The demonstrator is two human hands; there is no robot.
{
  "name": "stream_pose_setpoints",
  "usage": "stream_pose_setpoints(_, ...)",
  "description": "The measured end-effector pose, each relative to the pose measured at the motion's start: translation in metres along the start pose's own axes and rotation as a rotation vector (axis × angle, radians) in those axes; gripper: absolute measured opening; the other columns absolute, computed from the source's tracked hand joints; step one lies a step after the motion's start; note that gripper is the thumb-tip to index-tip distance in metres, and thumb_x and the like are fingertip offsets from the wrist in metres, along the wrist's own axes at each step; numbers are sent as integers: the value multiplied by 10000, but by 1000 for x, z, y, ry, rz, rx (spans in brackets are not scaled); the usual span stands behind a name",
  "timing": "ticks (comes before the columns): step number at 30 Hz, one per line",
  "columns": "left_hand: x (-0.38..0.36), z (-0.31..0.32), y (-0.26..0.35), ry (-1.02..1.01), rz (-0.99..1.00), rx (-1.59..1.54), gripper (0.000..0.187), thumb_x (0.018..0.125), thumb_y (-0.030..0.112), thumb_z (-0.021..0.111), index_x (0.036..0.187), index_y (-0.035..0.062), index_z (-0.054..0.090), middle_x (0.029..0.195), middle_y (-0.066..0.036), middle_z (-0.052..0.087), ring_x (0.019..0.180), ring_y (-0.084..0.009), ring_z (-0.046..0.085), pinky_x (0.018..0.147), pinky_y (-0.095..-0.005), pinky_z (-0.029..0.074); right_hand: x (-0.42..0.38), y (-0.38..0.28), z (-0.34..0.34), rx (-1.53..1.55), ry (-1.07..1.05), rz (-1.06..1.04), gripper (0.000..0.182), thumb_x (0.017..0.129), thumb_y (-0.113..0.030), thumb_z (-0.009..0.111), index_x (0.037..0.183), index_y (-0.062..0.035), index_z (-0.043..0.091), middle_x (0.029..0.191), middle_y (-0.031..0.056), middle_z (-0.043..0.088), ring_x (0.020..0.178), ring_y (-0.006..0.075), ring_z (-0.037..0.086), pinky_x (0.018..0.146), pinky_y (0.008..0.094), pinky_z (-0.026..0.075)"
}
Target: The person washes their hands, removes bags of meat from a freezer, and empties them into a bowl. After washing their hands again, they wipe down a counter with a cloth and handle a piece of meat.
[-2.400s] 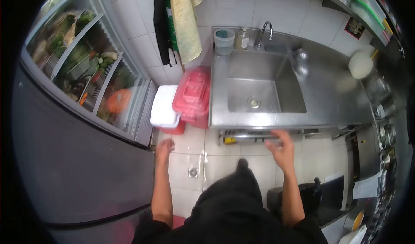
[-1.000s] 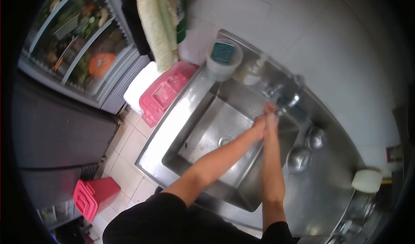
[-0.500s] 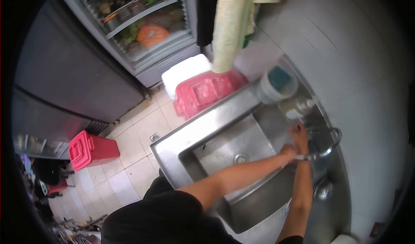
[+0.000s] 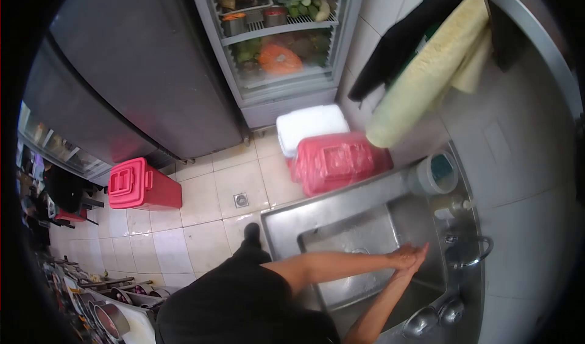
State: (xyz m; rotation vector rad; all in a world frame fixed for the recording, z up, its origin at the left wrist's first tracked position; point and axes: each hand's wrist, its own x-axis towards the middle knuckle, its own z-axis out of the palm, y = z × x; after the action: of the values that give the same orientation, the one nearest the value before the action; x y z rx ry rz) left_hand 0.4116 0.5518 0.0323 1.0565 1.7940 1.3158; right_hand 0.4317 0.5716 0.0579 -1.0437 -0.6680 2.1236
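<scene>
My left hand [image 4: 401,257] and my right hand [image 4: 419,260] meet over the steel sink [image 4: 338,222], pressed against each other with the fingers fairly straight. I see nothing held between them, though the palms are hidden. A curved chrome faucet [image 4: 487,249] stands to the right, apart from both hands. Behind the hands, a soap bottle [image 4: 450,211] and a clear plastic tub [image 4: 429,176] with a green-blue item in it rest on the sink's back corner. Two shiny rounded metal pieces [image 4: 421,322] lie at the near right.
A red lidded container [image 4: 341,161] and a white box [image 4: 312,126] stand beyond the sink. A yellow cloth [image 4: 426,76] hangs at the wall. A red bin [image 4: 146,185] is on the tiled floor [image 4: 210,222]. A glass-door fridge [image 4: 280,94] stands at the back.
My hands have drawn back from the faucet, and my left hand has moved from my right wrist to my right hand. The view has swung left.
</scene>
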Motion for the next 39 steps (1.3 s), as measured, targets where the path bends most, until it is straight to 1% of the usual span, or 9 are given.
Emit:
stream_pose_setpoints(8,-71,-247,37,-180,106,60,487,912,427,414,1114,8,558,956,-262,613,901,-410,595,808,-429,455,-16,117,111,-444,-270,-339,283,882,-252,525,972,-8,638,984,117,657,895,197,592,776,336,449)
stream_pose_setpoints(12,-121,-419,3,-16,-8,343,401,795,374,579,768,-21,645,681,-234,599,622,-357,605,589,-437,464,-44,170,221,-1204,-403,-597,196,794,-198,618,810,-9,669,811,127,659,721,200,594,659,327,460)
stream_pose_setpoints(14,-135,-504,-22,286,-315,572,464,763,467,622,835,12,678,804,-206,652,772,-343,641,681,-426,501,-54,200,251,-1297,-515,-582,184,736,-182,675,830,-24,664,827,135,645,765,230,594,709,343,460)
stream_pose_setpoints(17,-163,-638,-45,1076,-171,615,363,728,377,714,863,42,685,857,-188,665,847,-322,647,772,-410,504,-70,230,279,-1391,-640,-771,230,675,-175,726,841,-34,653,877,142,630,858,290,582,791,375,446)
stream_pose_setpoints(19,-186,-741,-22,1136,-130,305,393,737,312,690,964,7,591,910,-212,629,875,-380,609,768,-437,484,-82,243,279,-1455,-660,-820,247,662,-173,734,848,-36,647,916,150,622,922,326,564,842,398,428)
stream_pose_setpoints(23,-207,-858,17,1889,-73,438,388,758,327,670,928,-9,577,910,-216,634,877,-409,602,773,-459,478,-89,268,254,-1542,-600,-789,237,662,-180,722,818,-12,661,817,173,642,813,334,618,758,401,478)
stream_pose_setpoints(29,-220,-891,31,1483,-207,619,335,849,284,559,926,-33,634,938,-296,618,925,-455,582,819,-490,458,-112,272,247,-1484,-600,-485,257,720,-203,716,878,-4,677,823,150,670,774,254,650,716,345,498)
stream_pose_setpoints(37,-302,-784,27,1503,123,646,351,865,283,573,722,-24,481,695,-248,543,668,-454,513,593,-485,400,-108,334,272,-1481,-769,-328,285,736,-274,732,851,-18,684,741,143,652,710,219,629,668,331,488)
stream_pose_setpoints(39,-349,-727,29,1538,84,497,351,879,273,596,739,-4,431,612,-169,425,545,-296,432,532,-401,368,-112,356,290,-1529,-870,-291,271,739,-282,730,837,-34,689,741,131,656,698,218,629,658,332,489)
